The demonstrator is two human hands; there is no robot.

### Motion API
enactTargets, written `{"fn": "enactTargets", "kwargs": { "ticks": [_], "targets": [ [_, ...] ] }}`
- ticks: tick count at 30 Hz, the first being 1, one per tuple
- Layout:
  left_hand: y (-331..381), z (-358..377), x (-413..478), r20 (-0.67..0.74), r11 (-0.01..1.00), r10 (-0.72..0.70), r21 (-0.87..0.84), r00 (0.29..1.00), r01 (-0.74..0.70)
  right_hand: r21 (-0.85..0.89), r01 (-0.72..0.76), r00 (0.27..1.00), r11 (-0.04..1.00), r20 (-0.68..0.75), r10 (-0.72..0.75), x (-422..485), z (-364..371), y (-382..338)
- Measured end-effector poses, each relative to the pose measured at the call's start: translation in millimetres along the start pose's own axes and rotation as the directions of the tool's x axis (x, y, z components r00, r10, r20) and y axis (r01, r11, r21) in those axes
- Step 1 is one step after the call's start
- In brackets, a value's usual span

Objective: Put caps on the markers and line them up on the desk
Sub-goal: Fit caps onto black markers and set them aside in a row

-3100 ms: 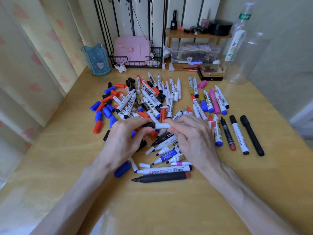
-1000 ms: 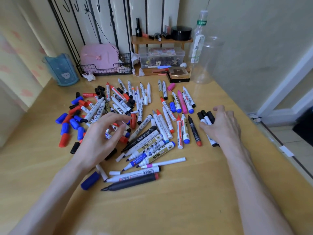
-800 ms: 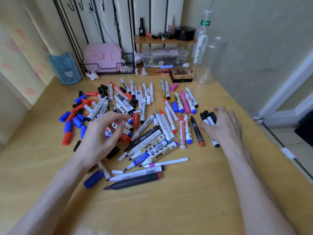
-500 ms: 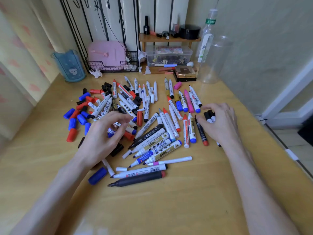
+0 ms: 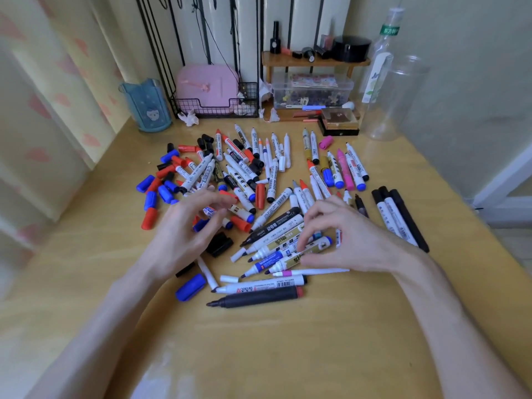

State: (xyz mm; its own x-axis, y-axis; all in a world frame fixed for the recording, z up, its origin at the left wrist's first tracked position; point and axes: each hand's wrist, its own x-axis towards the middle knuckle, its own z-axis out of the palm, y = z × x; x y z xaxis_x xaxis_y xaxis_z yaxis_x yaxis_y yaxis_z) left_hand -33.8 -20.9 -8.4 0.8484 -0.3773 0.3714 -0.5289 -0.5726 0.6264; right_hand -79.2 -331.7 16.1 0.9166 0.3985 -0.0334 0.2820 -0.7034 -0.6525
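Several markers (image 5: pixel 273 223) lie in a loose heap on the yellow desk (image 5: pixel 288 341), many with bare tips. Loose blue, red and black caps (image 5: pixel 157 197) are scattered at the heap's left. My left hand (image 5: pixel 184 234) hovers over those caps with fingers apart and nothing in it. My right hand (image 5: pixel 345 234) is at the heap's near right. Its thumb and forefinger pinch a gold-labelled marker (image 5: pixel 290 259) that still lies on the pile. Three capped black-ended markers (image 5: pixel 400 220) lie side by side at the right. A long black marker (image 5: pixel 256 299) lies nearest me.
A blue cup (image 5: pixel 146 105), a wire basket (image 5: pixel 216 110) with a pink case, a small wooden shelf (image 5: pixel 313 61) over a clear box (image 5: pixel 313 87), a bottle (image 5: pixel 380 53) and a clear tumbler (image 5: pixel 400 96) line the back. A wall runs along the desk's right side.
My right hand left the capped black markers at the right and moved left to the heap, closing on the gold-labelled marker. My left hand stayed over the caps.
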Motion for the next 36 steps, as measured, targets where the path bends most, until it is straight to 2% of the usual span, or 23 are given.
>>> {"fn": "enactTargets", "kwargs": {
  "ticks": [3, 14, 25, 32, 36],
  "targets": [
    [-1, 0, -2, 0.012, 0.999, 0.021, 0.025, 1.000, -0.021, -0.039, -0.006, 0.999, 0.999, 0.052, 0.008, 0, 3, -2],
    [-5, -8, -5, -0.045, 0.999, 0.012, 0.043, 0.999, -0.010, -0.088, 0.001, 1.000, 0.996, 0.022, 0.001, 4, 9, 3],
    [-10, -19, -8, -0.081, 0.997, -0.021, 0.066, 0.996, 0.026, -0.052, 0.012, 1.000, 0.999, 0.021, -0.011, 4, 7, 3],
    [-20, -29, -10, -0.085, 0.995, -0.051, 0.078, 0.995, 0.057, -0.029, 0.039, 0.999, 0.999, -0.036, -0.040, 6, 11, -2],
    [-23, -36, -11, -0.092, 0.994, -0.068, 0.083, 0.993, 0.076, 0.002, 0.038, 0.991, 0.999, -0.125, -0.037, 8, 13, -7]
  ]
}}
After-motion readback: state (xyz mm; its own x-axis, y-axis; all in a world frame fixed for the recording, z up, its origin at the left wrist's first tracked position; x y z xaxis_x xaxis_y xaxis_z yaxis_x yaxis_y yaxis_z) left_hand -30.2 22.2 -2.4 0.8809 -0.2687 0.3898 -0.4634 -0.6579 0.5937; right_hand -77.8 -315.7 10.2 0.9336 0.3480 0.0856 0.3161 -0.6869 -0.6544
